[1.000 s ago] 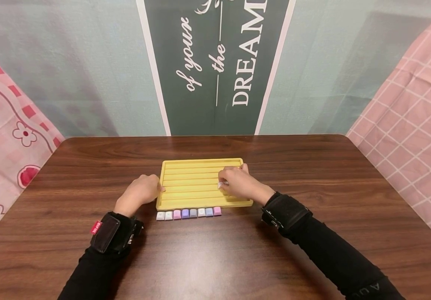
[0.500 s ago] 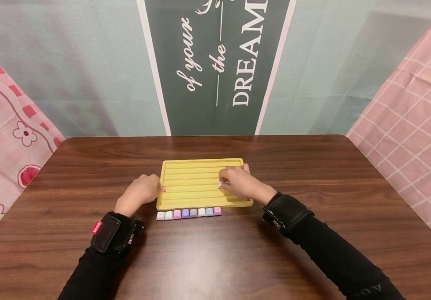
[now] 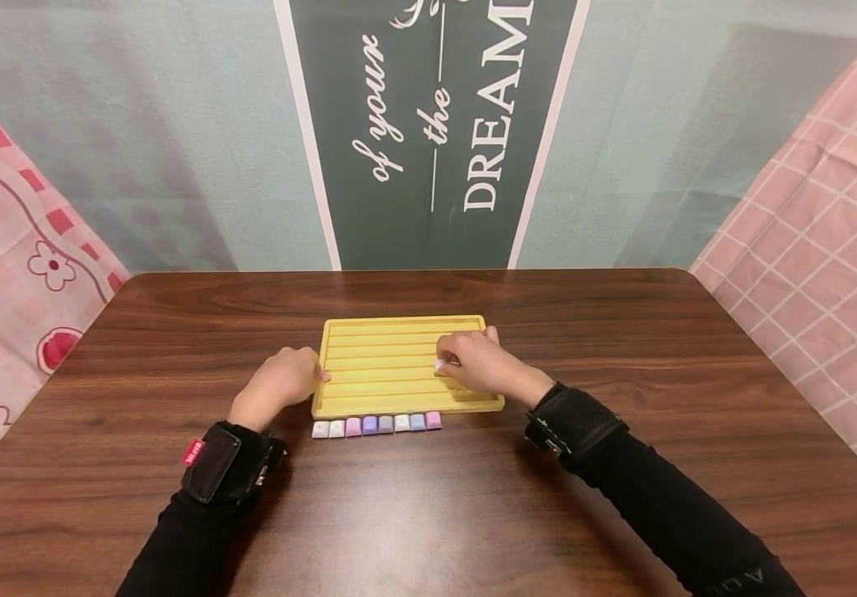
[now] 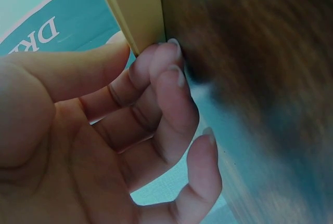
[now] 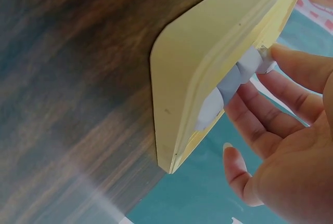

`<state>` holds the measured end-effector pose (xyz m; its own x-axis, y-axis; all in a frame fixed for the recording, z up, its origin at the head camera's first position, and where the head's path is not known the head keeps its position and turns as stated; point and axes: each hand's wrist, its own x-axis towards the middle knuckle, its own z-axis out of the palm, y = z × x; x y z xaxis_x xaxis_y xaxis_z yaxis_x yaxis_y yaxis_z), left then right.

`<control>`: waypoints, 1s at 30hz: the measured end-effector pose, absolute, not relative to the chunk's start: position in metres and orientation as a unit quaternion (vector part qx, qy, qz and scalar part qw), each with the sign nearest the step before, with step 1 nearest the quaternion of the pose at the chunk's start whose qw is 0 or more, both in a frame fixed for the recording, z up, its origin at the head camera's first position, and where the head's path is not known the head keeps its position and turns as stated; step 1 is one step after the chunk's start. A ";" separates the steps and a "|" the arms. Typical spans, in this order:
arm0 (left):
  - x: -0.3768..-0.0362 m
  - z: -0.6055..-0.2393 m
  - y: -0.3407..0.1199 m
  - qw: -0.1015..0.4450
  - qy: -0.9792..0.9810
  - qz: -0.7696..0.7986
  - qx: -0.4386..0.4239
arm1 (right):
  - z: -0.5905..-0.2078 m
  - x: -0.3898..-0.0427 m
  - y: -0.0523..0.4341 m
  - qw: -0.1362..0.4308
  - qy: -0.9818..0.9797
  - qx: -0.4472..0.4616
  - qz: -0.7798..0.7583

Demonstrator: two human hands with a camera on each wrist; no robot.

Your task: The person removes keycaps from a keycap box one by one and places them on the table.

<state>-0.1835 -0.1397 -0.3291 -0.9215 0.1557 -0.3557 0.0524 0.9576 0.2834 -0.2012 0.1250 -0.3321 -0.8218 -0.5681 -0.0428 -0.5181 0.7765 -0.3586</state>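
whitish is the key (image 5: 266, 62) i follow: it is in the yellow tray (image 3: 369, 365), toward the right side, at the end of a short line of set keys (image 5: 229, 85). the right hand (image 3: 473, 362) pinches it between thumb and finger; if it sits fully down, i cannot tell. the left hand (image 3: 279, 381) pinches the left rim of the tray, thumb on one side and fingertips on the other, i think to keep it steady. just beside the near edge, eight loose keys (image 3: 370, 425) lie in one row on the brown table (image 3: 428, 514). behind the table hangs a cloth (image 3: 212, 166).

i judge the step in hand is lining up this key with its neighbours. the next move, in my opinion, asks for a light press and a straight release, so that the line is not pushed crooked.
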 end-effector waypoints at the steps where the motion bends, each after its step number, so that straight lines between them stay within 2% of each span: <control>1: -0.184 -0.329 -0.140 0.191 0.971 0.135 0.054 | -0.332 -0.201 0.125 0.074 0.939 -0.289 -0.169; 30: -0.184 -0.330 -0.139 0.196 0.970 0.132 0.047 | -0.335 -0.197 0.133 0.024 0.935 -0.297 -0.194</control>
<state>-0.1839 -0.1393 -0.3299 -0.9184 0.1437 -0.3686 0.0399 0.9606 0.2751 -0.1971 0.1326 -0.3347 -0.8228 -0.5641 0.0695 -0.5452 0.7487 -0.3772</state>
